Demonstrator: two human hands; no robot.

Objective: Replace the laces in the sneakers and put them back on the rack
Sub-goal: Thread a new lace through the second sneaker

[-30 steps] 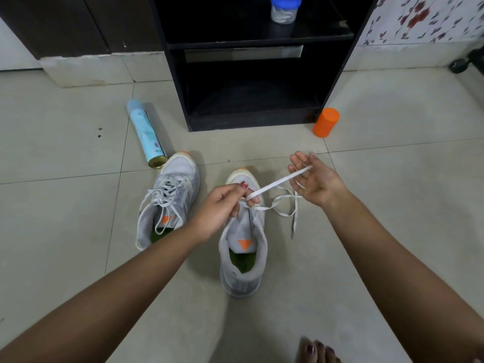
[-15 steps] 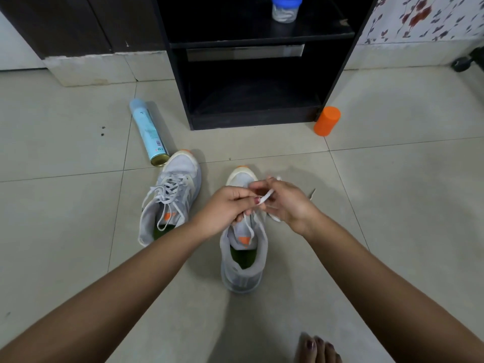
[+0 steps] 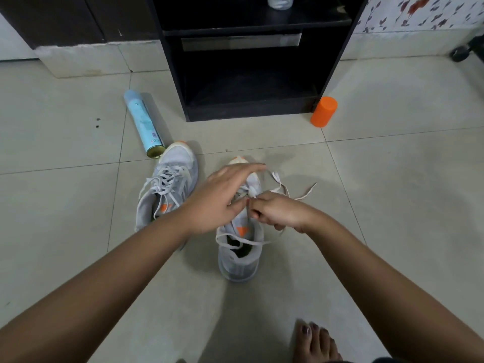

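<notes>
Two grey sneakers with orange tongue marks stand on the tiled floor. The left sneaker (image 3: 167, 187) is fully laced. Over the right sneaker (image 3: 241, 258) both hands work. My left hand (image 3: 222, 197) hovers above its toe with fingers stretched out flat, holding nothing that I can see. My right hand (image 3: 277, 213) pinches the white lace (image 3: 285, 191) at the eyelets; the lace's loose ends trail on the floor to the right, and another strand lies across the shoe's opening. The black rack (image 3: 248, 111) stands behind, with its lower shelf empty.
A light-blue spray can (image 3: 144, 124) lies on the floor touching the left sneaker's toe. An orange cap (image 3: 323, 111) stands at the rack's right corner. A clear jar (image 3: 280, 2) sits on the rack's upper shelf. My bare foot (image 3: 314, 341) is at the bottom edge.
My right hand swung in from the right, drawing the stretched lace back to the shoe. My left hand let go of the lace and spread flat over the toe.
</notes>
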